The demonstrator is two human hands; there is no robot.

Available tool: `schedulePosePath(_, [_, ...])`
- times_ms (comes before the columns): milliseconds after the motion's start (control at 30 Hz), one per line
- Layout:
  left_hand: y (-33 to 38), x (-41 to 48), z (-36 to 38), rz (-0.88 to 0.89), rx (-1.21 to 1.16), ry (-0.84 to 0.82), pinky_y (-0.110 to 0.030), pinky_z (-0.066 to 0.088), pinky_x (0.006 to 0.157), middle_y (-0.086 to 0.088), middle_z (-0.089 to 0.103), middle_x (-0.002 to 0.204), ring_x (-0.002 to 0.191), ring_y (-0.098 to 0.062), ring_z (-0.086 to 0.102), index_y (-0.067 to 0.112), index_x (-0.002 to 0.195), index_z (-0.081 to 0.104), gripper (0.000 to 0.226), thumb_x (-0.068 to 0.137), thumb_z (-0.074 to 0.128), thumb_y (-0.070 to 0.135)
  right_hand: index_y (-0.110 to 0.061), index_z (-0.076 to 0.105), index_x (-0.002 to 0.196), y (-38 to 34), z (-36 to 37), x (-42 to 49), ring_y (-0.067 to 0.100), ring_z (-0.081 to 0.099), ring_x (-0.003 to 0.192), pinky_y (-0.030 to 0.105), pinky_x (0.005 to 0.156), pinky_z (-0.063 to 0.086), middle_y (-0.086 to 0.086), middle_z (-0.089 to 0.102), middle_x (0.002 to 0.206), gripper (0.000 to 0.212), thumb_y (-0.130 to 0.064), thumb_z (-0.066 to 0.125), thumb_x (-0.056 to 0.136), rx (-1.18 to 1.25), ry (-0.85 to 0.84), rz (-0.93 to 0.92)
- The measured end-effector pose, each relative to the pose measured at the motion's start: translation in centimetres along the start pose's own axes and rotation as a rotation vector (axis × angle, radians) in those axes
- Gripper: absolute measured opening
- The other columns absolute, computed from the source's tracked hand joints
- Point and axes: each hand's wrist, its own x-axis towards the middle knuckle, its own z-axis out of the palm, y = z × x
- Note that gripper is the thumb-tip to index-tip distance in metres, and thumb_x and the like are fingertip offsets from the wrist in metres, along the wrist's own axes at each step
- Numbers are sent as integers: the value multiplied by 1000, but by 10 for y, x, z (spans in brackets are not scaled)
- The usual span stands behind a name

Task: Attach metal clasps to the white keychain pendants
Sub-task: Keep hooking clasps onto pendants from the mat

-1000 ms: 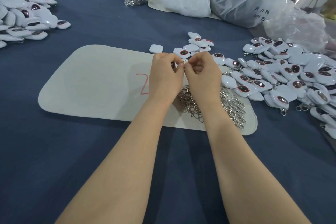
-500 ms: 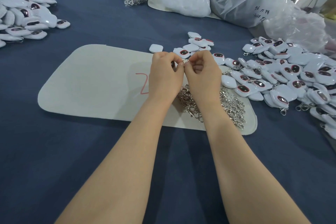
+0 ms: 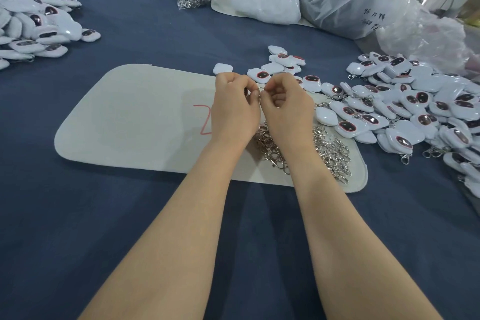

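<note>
Head view: the left hand (image 3: 235,109) and right hand (image 3: 287,109) meet knuckle to knuckle above the pale, soft-looking mat (image 3: 135,122). Both pinch one small shiny clasp (image 3: 261,89) at the fingertips, probably to pry its ring open. Whether either hand also holds a pendant is hidden. Loose silvery clasps (image 3: 330,148) lie heaped at five o'clock of the hands, and glossy white pendants (image 3: 415,109) spread at three o'clock.

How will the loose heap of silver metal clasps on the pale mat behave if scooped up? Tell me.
The loose heap of silver metal clasps would probably come up tangled, since rings and hooks interlock. It likely sags like chain rather than holding shape. Lying flat on the pale mat, single clasps seem unlikely to roll.
</note>
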Motion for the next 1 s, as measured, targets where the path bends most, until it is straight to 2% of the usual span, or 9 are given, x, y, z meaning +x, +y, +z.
schedulePosePath(133, [3,-2,-2,14,45,4,-28,45,84,-1,44,115,84,-14,52,10,92,63,11,91,52,7,-15,55,83,-1,0,0,2,49,62,7,63,40,-4,58,77,17,1,58,82,-6,13,-12])
schedulePosePath(200, [7,-4,-3,48,112,15,-35,47,82,-3,44,121,88,-21,57,10,92,62,12,92,51,9,-10,59,85,-2,1,-1,8,51,64,8,64,40,-3,59,78,11,1,58,83,-8,35,-12])
schedulePosePath(433, [10,-7,-5,122,243,57,-38,45,72,-4,44,122,86,-29,58,8,90,60,13,91,48,10,-9,57,85,-2,2,-2,13,53,68,13,66,42,-2,58,79,10,1,57,84,11,40,-5])
schedulePosePath(567, [5,-4,-5,67,135,24,-39,48,84,-5,44,122,91,-25,58,9,92,63,13,91,50,8,-5,55,83,-1,0,-2,24,54,74,29,71,46,9,61,81,7,2,56,84,-49,-12,-67])
schedulePosePath(667, [2,0,-4,14,46,19,-31,46,86,0,43,114,83,-15,53,11,91,64,12,90,52,6,-1,55,84,0,0,-2,26,54,76,35,72,46,11,61,81,4,2,55,83,-81,-29,-121])
schedulePosePath(800, [1,2,-4,-7,-7,-20,-15,37,74,-1,50,105,72,-1,49,17,84,62,13,89,55,7,-2,54,83,2,-1,-2,24,52,73,29,69,44,10,60,79,4,3,55,82,-84,-26,-129])
schedulePosePath(867, [2,2,-4,-52,-89,-59,-22,43,74,-3,58,88,72,-10,57,14,83,64,13,88,56,6,-5,54,82,4,-2,-2,18,51,68,20,66,42,5,59,76,7,2,55,82,-70,1,-91])
schedulePosePath(933, [6,2,-6,-163,-235,-81,-29,52,81,1,58,80,76,-17,63,11,95,66,15,90,54,6,-11,54,81,5,-3,0,10,48,62,10,63,39,-1,57,74,12,1,56,83,-43,33,-37])
schedulePosePath(1000, [8,3,-9,-309,-461,-89,-23,52,83,7,55,87,75,-5,65,12,119,58,30,92,49,4,-14,53,81,6,-4,0,8,48,61,11,63,40,-3,56,72,14,0,56,84,-14,54,14])
